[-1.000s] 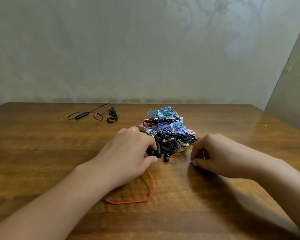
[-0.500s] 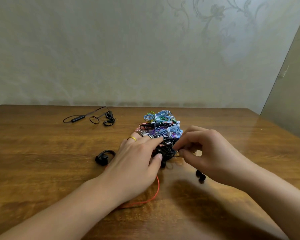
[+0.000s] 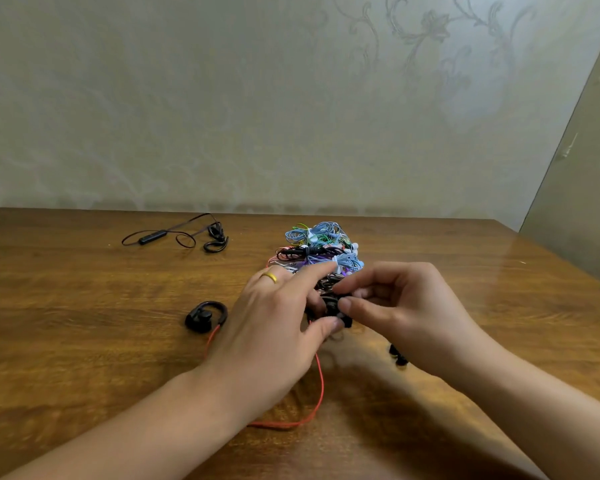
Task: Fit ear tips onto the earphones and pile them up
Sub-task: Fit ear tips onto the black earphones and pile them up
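Table [image 3: 84,341] of glossy brown wood meets a pale patterned wall [image 3: 222,98]; our left hand [image 3: 271,341] and right hand [image 3: 402,317] pinch a black earbud [image 3: 331,308] near the earphone pile [image 3: 317,251].

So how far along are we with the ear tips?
Looks done: a pile of coiled earphones sits mid-table. In hand: the left hand and right hand both pinch a black earbud on the red-cabled set. Left: its other earbud, loose ear tips, and the black set far left.

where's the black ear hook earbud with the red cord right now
In the head view the black ear-hook earbud lies on the table, just left of the left hand, its red cord running under that hand.
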